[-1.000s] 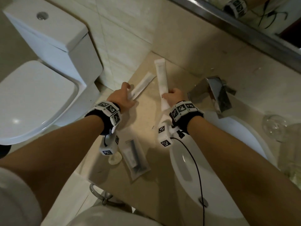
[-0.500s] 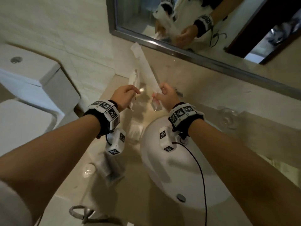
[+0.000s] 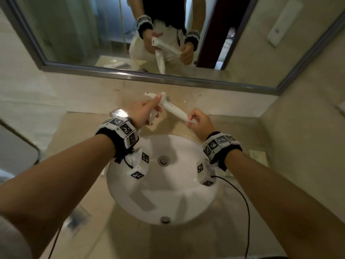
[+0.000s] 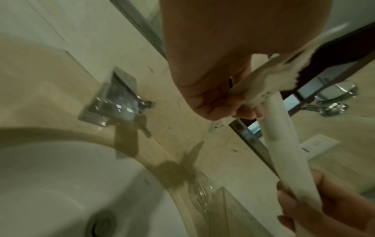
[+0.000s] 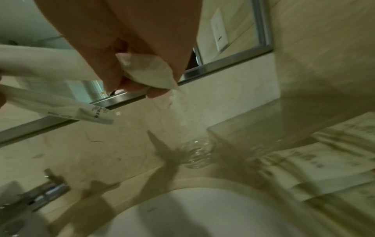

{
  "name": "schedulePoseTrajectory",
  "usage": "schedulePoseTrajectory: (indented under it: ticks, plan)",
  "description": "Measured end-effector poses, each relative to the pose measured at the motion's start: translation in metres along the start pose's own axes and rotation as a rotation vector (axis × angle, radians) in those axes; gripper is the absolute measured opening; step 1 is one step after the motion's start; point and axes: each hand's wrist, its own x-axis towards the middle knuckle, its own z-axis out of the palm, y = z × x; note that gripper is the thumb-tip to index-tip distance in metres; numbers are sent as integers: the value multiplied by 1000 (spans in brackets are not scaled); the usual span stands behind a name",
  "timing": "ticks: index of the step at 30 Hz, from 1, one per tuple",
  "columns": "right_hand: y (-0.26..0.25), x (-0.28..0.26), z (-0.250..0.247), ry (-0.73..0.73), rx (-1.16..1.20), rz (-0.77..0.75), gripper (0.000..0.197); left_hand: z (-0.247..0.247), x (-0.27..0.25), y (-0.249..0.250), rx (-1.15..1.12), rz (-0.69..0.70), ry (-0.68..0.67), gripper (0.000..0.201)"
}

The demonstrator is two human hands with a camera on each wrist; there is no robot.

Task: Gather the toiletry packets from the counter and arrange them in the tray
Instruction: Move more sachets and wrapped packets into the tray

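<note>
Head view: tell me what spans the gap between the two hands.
A long white packet bridges them: left hand grips one end, right hand pinches the other.

Round white ceramic sink basin (image 3: 179, 193) sunk in beige stone counter (image 3: 89, 124), metal drain (image 3: 164, 160) at its middle, small overflow cap (image 3: 165, 219) on the near wall. Chrome square-edged faucet (image 4: 115, 99) sits on the counter behind the basin. Large wall mirror with grey metal frame (image 3: 130, 76) above the backsplash. Clear drinking glass (image 5: 198, 154) stands on the counter right of the basin, beside a blurred clear container (image 5: 253, 133). Printed paper sheets (image 5: 324, 160) lie at far right. White wall plate (image 3: 283, 21) on the side wall.
</note>
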Motion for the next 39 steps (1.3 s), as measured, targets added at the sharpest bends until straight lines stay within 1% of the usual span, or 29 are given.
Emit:
schedulePoseTrajectory:
  ticks: [2,5,7,8,10,12,13,16,17,19,21,23,25,28,29,32,36,39]
  plan:
    - [18,-16,-25,49,-30,44,38,35,1,2,29,-44,-69,51]
    - [47,-41,-60,99,-126,1,40,82,0,2,36,-126,-143,54]
    - [64,-57,-82,119,-171,-9,31,109,0,-2,53,-180,-204,55]
    - [72,-64,-89,129,-184,-13,27,119,0,-5,76,-195,-223,53]
    - [88,-79,-107,141,-203,18,26,144,1,-12,134,-208,-244,44]
    - [103,-96,-124,111,-170,135,29,168,2,-19,133,-201,-242,32]
    - [110,-103,-131,86,-128,212,35,177,3,-22,116,-183,-247,28]
    - [128,-117,-148,31,-15,399,49,198,7,-29,121,-116,-278,27]
    - [134,-121,-155,20,11,456,48,205,7,-30,130,-99,-288,27]
    - [147,-128,-167,21,97,570,35,219,9,-34,136,-93,-303,27]
    - [156,-136,-177,63,289,650,21,226,9,-38,141,-82,-309,29]
    - [163,-142,-186,117,479,694,16,228,9,-41,165,-49,-342,28]
    - [172,-147,-192,164,556,720,19,232,8,-44,209,-38,-391,25]
    - [179,-149,-196,191,607,750,15,233,7,-50,224,-103,-415,15]
    - [181,-149,-197,196,602,751,20,233,7,-50,201,-125,-419,15]
    - [184,-149,-199,250,579,723,30,235,4,-45,138,-151,-413,23]
    - [187,-146,-199,301,600,674,27,239,4,-40,134,-194,-390,35]
    - [189,-140,-197,329,611,647,30,241,6,-36,77,-232,-349,47]
